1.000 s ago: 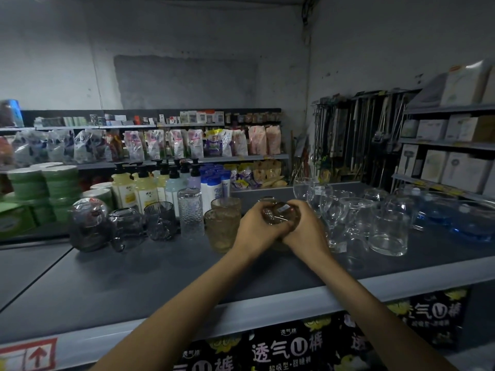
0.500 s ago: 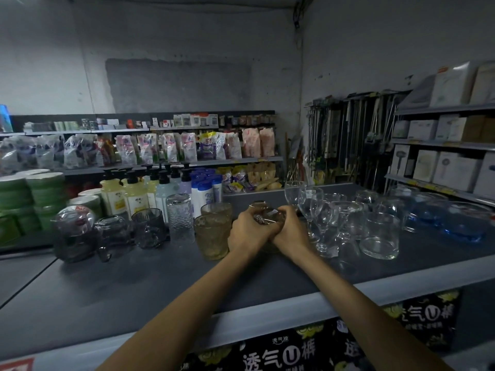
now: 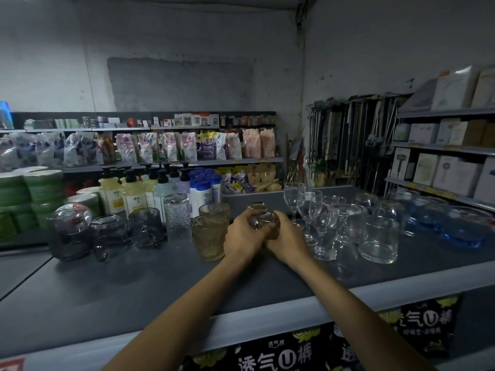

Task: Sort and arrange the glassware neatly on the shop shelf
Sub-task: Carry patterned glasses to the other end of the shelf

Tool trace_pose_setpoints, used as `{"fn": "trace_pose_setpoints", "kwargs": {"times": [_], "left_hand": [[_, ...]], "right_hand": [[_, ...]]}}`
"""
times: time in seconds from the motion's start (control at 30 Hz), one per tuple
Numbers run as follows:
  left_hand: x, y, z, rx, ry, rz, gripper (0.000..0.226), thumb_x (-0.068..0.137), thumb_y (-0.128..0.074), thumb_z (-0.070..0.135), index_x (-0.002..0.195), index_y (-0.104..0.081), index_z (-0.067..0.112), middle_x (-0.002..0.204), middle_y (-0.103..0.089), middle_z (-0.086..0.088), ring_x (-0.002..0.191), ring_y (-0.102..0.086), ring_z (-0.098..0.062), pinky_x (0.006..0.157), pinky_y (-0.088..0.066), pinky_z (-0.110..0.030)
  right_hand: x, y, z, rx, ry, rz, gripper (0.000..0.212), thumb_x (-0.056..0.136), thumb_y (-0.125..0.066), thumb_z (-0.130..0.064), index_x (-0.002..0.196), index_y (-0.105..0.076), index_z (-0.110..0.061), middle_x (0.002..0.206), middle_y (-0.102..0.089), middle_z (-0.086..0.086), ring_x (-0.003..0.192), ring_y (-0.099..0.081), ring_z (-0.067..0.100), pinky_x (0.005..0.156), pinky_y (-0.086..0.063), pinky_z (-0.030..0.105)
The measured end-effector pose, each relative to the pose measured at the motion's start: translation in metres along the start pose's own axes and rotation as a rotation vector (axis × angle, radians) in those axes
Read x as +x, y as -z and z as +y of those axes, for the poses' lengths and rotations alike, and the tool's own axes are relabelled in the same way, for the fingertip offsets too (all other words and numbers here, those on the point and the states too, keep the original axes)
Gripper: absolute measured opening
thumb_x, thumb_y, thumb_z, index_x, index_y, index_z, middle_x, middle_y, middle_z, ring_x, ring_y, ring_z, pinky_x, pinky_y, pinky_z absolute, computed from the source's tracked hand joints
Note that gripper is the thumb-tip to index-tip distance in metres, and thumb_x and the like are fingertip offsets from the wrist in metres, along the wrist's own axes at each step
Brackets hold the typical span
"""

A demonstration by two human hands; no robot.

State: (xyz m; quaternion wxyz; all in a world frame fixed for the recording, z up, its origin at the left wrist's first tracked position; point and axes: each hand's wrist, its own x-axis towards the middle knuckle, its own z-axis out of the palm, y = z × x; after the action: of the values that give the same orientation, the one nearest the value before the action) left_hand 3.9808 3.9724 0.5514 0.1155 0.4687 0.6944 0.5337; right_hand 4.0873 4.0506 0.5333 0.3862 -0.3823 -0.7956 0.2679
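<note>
Fingers of the left hand [image 3: 245, 236] and the right hand [image 3: 288, 242] are curled from either side round one amber glass [image 3: 263, 222], both gripping it. It is small, see-through and brownish, with a patterned wall that catches the light. It sits low over the middle of the grey shelf [image 3: 134, 290]; the hands hide whether its base touches.

Just left of the left hand stand two more amber tumblers, the front tumbler [image 3: 209, 238] upright and embossed, the back tumbler [image 3: 214, 210] right behind it. A fourth amber rim [image 3: 257, 206] shows just behind the hands.

Further left is one clear dimpled tumbler [image 3: 176, 218], then three smoky grey pieces in a row: a ribbed cup [image 3: 146, 227], a rounder cup [image 3: 109, 234] and a lidded pot [image 3: 68, 231].

Right of the hands, three stemmed glasses can be counted: a near stem glass [image 3: 322, 223], a middle stem glass [image 3: 309, 207] and a far stem glass [image 3: 293, 196]. More clear pieces crowd behind them, too overlapped to count. One wide clear tumbler [image 3: 379, 239] stands near the front. Two blue bowls [image 3: 460, 228] lie at the far right.

Behind the glassware stand pump bottles [image 3: 134, 196] and blue-capped bottles [image 3: 205, 191], then shelves of pouches [image 3: 187, 148] against the wall.
</note>
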Motion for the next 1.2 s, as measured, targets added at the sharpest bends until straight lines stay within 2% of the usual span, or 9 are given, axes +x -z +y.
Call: {"fn": "trace_pose_setpoints", "kwargs": {"times": [0.07, 0.17, 0.33, 0.47, 0.57, 0.67, 0.8, 1.0, 1.2], "left_hand": [[0.000, -0.001, 0.000, 0.024, -0.011, 0.004, 0.064, 0.057, -0.067, 0.074, 0.118, -0.062, 0.053, 0.100, -0.076, 0.014, 0.091, -0.074, -0.013, 0.079, -0.063, -0.045], [-0.005, 0.000, 0.004, 0.069, -0.043, 0.017, 0.061, 0.066, -0.067, 0.068, 0.123, -0.063, 0.049, 0.109, -0.075, 0.014, 0.101, -0.071, -0.011, 0.090, -0.060, -0.043], [-0.009, 0.002, 0.011, 0.192, -0.102, 0.068, 0.051, 0.080, -0.072, 0.057, 0.128, -0.061, 0.045, 0.116, -0.073, 0.009, 0.105, -0.070, -0.016, 0.090, -0.059, -0.042], [-0.021, 0.018, 0.022, 0.307, -0.179, 0.075, 0.049, 0.081, -0.070, 0.051, 0.127, -0.058, 0.043, 0.119, -0.068, 0.006, 0.107, -0.068, -0.016, 0.090, -0.059, -0.045], [-0.048, 0.051, 0.023, 0.246, -0.261, 0.079, 0.047, 0.082, -0.077, 0.040, 0.127, -0.061, 0.039, 0.119, -0.070, 0.009, 0.107, -0.067, -0.006, 0.093, -0.059, -0.039], [-0.093, 0.101, 0.011, 0.196, -0.353, 0.144, 0.045, 0.086, -0.081, 0.024, 0.127, -0.066, 0.029, 0.120, -0.069, 0.014, 0.109, -0.066, -0.002, 0.095, -0.057, -0.029], [-0.155, 0.177, -0.021, 0.267, -0.384, 0.323, 0.038, 0.091, -0.079, 0.023, 0.127, -0.067, 0.022, 0.118, -0.068, 0.011, 0.112, -0.065, -0.006, 0.094, -0.055, -0.028], [-0.242, 0.335, -0.087, 0.366, -0.215, 0.610, 0.033, 0.094, -0.075, 0.028, 0.125, -0.067, 0.023, 0.117, -0.071, 0.011, 0.111, -0.067, -0.006, 0.091, -0.057, -0.033], [-0.292, 0.497, -0.163, 0.498, -0.033, 0.691, 0.053, 0.090, -0.063, 0.061, 0.134, -0.059, 0.033, 0.123, -0.063, 0.014, 0.116, -0.060, 0.001, 0.094, -0.055, -0.035]], "right_hand": [[0.000, 0.001, -0.002, -0.018, 0.001, -0.005, 0.058, 0.076, -0.081, -0.031, 0.129, -0.058, -0.025, 0.113, -0.073, -0.002, 0.103, -0.068, 0.019, 0.063, -0.039, 0.013], [0.001, 0.002, -0.002, -0.035, 0.005, -0.021, 0.055, 0.080, -0.079, -0.027, 0.130, -0.057, -0.023, 0.116, -0.072, 0.000, 0.107, -0.068, 0.021, 0.070, -0.037, 0.017], [-0.008, 0.010, 0.000, -0.011, 0.036, -0.043, 0.057, 0.079, -0.080, -0.023, 0.131, -0.056, -0.025, 0.116, -0.073, -0.002, 0.108, -0.069, 0.020, 0.081, -0.049, 0.027], [-0.028, 0.027, -0.004, -0.003, 0.104, -0.005, 0.054, 0.081, -0.081, -0.012, 0.128, -0.059, -0.022, 0.115, -0.071, -0.004, 0.106, -0.067, 0.016, 0.076, -0.045, 0.021], [-0.052, 0.034, -0.023, 0.058, 0.209, 0.002, 0.059, 0.085, -0.080, -0.011, 0.135, -0.057, -0.030, 0.124, -0.064, -0.010, 0.111, -0.062, 0.007, 0.087, -0.047, 0.017], [-0.075, 0.024, -0.051, 0.182, 0.328, -0.017, 0.058, 0.084, -0.082, -0.016, 0.134, -0.059, -0.034, 0.126, -0.064, -0.011, 0.112, -0.064, 0.006, 0.097, -0.054, 0.030], [-0.102, -0.013, -0.109, 0.348, 0.409, -0.151, 0.053, 0.083, -0.083, -0.021, 0.131, -0.063, -0.032, 0.123, -0.068, -0.010, 0.111, -0.064, 0.003, 0.097, -0.055, 0.026], [-0.159, -0.132, -0.231, 0.524, 0.526, -0.449, 0.051, 0.084, -0.081, -0.031, 0.131, -0.062, -0.036, 0.122, -0.067, -0.016, 0.116, -0.062, 0.000, 0.103, -0.051, 0.025], [-0.204, -0.276, -0.361, 0.546, 0.603, -0.623, 0.051, 0.084, -0.082, -0.033, 0.131, -0.062, -0.034, 0.121, -0.065, -0.015, 0.116, -0.060, -0.001, 0.102, -0.051, 0.023]]}}
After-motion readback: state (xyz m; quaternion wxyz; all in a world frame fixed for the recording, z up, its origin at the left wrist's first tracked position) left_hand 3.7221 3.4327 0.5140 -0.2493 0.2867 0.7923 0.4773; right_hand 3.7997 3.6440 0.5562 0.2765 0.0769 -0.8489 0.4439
